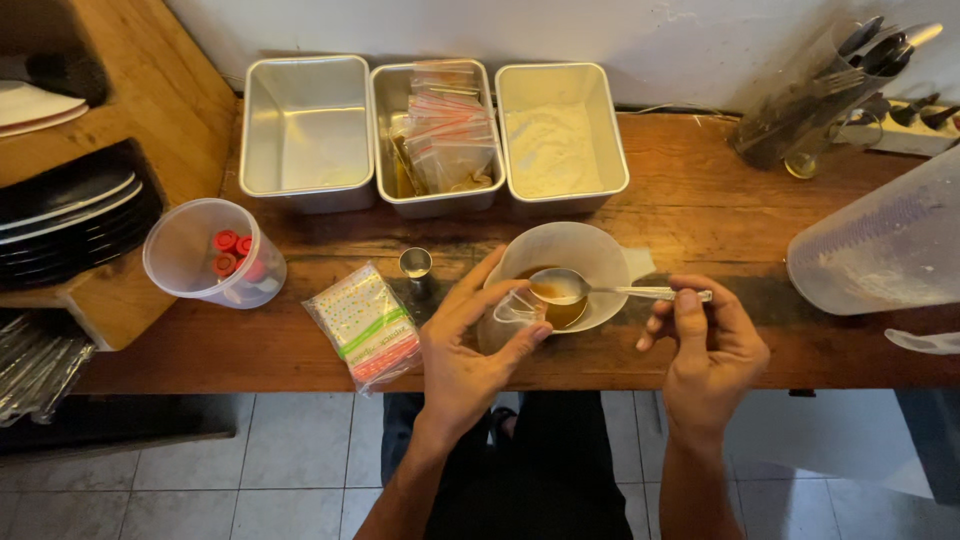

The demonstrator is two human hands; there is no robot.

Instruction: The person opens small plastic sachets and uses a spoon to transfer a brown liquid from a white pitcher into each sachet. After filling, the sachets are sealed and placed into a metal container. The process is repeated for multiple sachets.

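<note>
My right hand (708,345) pinches the handle of a metal spoon (590,289). Its bowl carries amber-brown liquid and hovers over a white plastic jug (590,252) that holds more of the same liquid. My left hand (468,340) holds a small clear plastic bag (515,308) open at the jug's near-left rim, just under the spoon's tip. Both hands sit at the front edge of the wooden counter (700,200).
Three metal trays stand at the back: an empty one (305,130), one with small zip bags (440,130), one with white powder (555,140). Around them are a small metal cup (416,266), a bag packet (365,325), a tub of red caps (215,250), a large jug (880,245), cutlery (830,85) and plates (70,215).
</note>
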